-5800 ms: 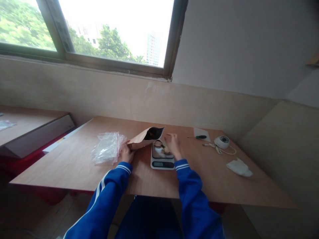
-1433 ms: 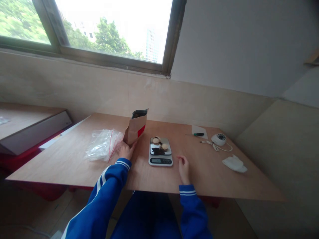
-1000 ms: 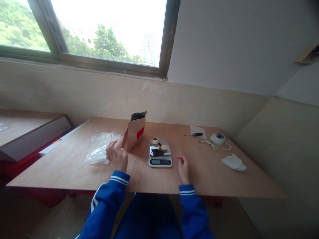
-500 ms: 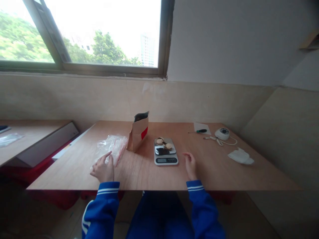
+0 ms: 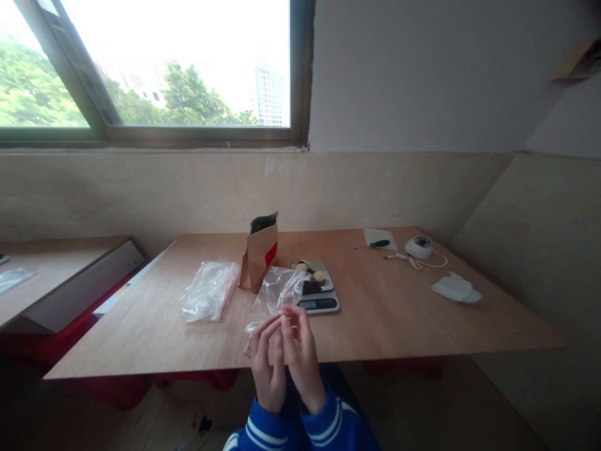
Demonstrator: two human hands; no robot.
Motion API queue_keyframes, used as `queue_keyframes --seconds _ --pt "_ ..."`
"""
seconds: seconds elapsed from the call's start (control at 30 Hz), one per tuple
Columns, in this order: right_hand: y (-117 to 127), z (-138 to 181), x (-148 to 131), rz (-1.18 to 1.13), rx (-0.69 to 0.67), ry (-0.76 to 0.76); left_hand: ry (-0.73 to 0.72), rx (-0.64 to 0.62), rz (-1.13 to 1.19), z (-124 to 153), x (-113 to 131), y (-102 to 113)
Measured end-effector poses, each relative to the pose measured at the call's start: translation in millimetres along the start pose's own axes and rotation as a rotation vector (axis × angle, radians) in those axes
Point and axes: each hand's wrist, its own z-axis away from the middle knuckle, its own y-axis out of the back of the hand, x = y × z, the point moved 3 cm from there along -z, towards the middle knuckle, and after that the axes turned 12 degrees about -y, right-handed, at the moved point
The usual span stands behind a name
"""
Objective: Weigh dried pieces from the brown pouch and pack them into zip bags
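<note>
Head view showed both hands raised together just in front of the tabletop's near edge, working at one clear zip bag with a red seal strip. The scale already carried a small heap of pale and dark pieces on its platform, so the weighing out looked done, while none of those pieces had gone into the bag; judging by that, opening the bag and filling it were the steps left. The left hand had its fingers curled loosely and closed on the bag's lower edge, and the right hand pinched the same edge beside it, fingertips of the two nearly touching. The bag itself hung up and away from the hands, its far end reaching over the tabletop to just left of the scale, and whether its mouth was parted could not be told. Left of the scale stood the open brown paper pouch, upright, and farther left of that lay a stack of spare zip bags, flat and untouched by either hand.
</note>
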Motion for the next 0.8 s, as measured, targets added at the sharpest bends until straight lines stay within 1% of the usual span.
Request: queue_keyframes --seconds 0.1,0.2,0.23,0.3,0.4,0.53,0.63,0.7,0.8 --pt "6.3 -1.4 2.4 0.075 -0.005 0.06 0.107 0.009 0.074 5.3 -14.8 3.2" --pt "15.4 -4.3 3.7 0.122 0.059 0.12 0.166 -0.034 0.082 8.2 -22.7 1.0" --pt "16.4 -5.2 4.4 0.114 0.062 0.127 0.161 -0.05 0.083 8.2 -23.0 -0.8" --pt "14.8 -6.4 6.4 0.074 0.007 0.114 0.136 -0.062 0.072 7.3 -21.9 -3.7" --pt "10.9 -6.5 10.5 -0.023 -0.058 0.048 0.09 -0.034 -0.028 5.2 -21.6 -3.3" --pt "11.5 -6.9 19.3 -0.18 -0.037 -0.023 -0.004 -0.013 -0.19 4.7 -29.0 0.4" --pt "13.7 -10.8 26.3 -0.192 -0.043 -0.034 -0.057 -0.064 -0.17 6.5 -38.4 -5.1" --pt "16.8 -14.8 30.2 -0.169 -0.033 -0.05 -0.027 -0.092 -0.108 7.4 -44.6 -11.7" --pt "25.2 -21.0 34.1 -0.146 -0.011 -0.064 0.065 -0.075 -0.037 4.2 -49.8 -18.2"
